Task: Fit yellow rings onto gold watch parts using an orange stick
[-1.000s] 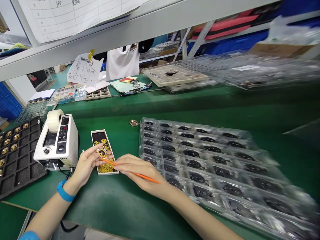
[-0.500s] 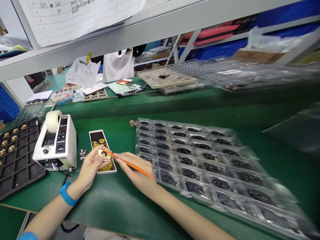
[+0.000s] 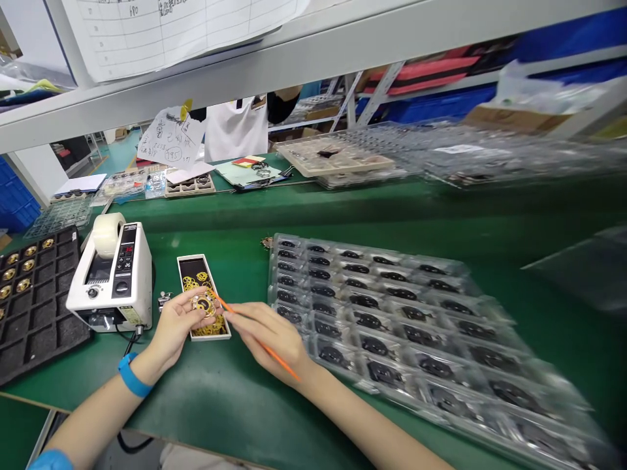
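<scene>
While the left hand (image 3: pixel 179 329) cradles a small gold disc (image 3: pixel 204 304) with a dark centre, pinched narrowly between thumb and fingertips just above a white-rimmed box (image 3: pixel 192 269), the right hand (image 3: pixel 267 336) grips a thin orange stick (image 3: pixel 280 360) like a pen, its tip just beside the disc. Gold lacy cutouts (image 3: pixel 208 329) fill the box, which lies on the green bench (image 3: pixel 171 398). The disc looks light and thin, probably easy to bend and slippery on its polished face, so its outer edge seems the safest place to hold. To the left stand a tape dispenser (image 3: pixel 115 277) and a black foam tray (image 3: pixel 34 339) of gold discs (image 3: pixel 23 284); to the right lies a clear plastic tray (image 3: pixel 271 274) of black parts (image 3: pixel 375 346).
</scene>
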Action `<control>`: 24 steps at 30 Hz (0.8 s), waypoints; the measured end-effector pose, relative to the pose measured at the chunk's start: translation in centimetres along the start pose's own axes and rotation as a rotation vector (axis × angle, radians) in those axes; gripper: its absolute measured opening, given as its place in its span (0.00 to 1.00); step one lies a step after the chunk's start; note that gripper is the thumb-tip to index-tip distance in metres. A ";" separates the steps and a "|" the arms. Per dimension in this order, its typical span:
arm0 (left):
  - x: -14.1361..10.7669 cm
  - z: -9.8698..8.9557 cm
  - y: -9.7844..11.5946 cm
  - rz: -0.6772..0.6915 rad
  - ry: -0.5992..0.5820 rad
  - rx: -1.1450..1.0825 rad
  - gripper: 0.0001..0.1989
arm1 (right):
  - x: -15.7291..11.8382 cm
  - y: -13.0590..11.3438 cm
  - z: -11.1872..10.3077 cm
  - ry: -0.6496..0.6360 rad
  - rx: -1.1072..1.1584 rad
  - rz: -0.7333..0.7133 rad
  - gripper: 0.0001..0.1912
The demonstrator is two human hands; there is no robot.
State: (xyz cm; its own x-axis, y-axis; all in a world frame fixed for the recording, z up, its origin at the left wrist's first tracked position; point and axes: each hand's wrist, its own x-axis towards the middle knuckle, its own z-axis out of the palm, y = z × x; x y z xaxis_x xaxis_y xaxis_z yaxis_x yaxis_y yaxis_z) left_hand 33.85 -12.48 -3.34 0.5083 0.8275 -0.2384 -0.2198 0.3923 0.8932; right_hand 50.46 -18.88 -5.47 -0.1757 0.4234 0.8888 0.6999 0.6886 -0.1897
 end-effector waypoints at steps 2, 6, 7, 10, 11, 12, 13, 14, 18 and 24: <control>-0.1 0.1 0.0 -0.001 -0.004 0.039 0.30 | 0.2 -0.2 -0.2 0.087 0.031 0.148 0.16; -0.3 0.3 0.0 0.026 -0.012 0.116 0.25 | 0.3 -0.3 -0.5 0.174 0.071 0.301 0.13; -0.3 0.3 0.0 0.040 -0.014 0.130 0.23 | 0.2 -0.4 -0.6 0.173 0.079 0.302 0.13; -0.3 0.2 -0.1 0.083 -0.002 0.173 0.22 | 0.0 -0.6 -0.7 0.136 0.075 0.284 0.13; -0.2 0.2 -0.1 0.091 0.006 0.189 0.22 | 0.0 -0.6 -0.7 0.124 0.066 0.279 0.13; -0.2 0.2 -0.1 0.098 0.011 0.203 0.21 | -0.1 -0.7 -0.8 0.113 0.057 0.274 0.13; -0.2 0.2 -0.1 0.107 0.014 0.216 0.20 | -0.1 -0.7 -0.7 0.105 0.049 0.266 0.13; -0.2 0.2 -0.1 0.114 0.012 0.228 0.19 | -0.1 -0.7 -0.7 0.102 0.042 0.252 0.13; -0.2 0.2 -0.1 0.142 0.004 0.288 0.15 | -0.2 -0.9 -0.4 0.086 -0.020 0.166 0.13; -0.4 0.3 -0.3 0.184 0.076 0.347 0.14 | -0.1 -2.1 1.3 0.004 -0.115 0.135 0.10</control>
State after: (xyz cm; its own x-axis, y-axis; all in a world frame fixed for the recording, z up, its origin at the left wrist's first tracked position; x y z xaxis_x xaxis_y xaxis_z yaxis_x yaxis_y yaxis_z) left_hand 33.95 -13.02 -3.41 0.4209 0.9037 -0.0779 -0.0011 0.0863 0.9963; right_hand 48.06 -19.59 -5.70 -0.0719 0.5053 0.8599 0.7917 0.5533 -0.2590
